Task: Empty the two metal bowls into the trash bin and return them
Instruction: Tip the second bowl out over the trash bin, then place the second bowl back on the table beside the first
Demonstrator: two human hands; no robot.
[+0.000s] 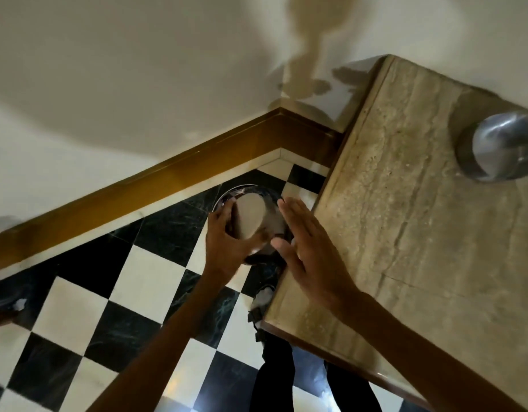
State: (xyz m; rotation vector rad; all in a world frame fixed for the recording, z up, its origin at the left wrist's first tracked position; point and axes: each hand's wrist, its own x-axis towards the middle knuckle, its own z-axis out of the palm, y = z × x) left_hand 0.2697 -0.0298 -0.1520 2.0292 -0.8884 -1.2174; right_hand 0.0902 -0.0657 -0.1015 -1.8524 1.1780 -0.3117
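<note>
Tipping a bowl (252, 221) in my left hand (227, 236) over the bin (242, 191), right hand (304, 248) flat, empty; a slip drops it in.

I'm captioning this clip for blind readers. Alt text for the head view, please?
The left hand tips a metal bowl over a trash bin on checkered floor; the open right hand pats it. A second bowl sits on the stone table.
</note>
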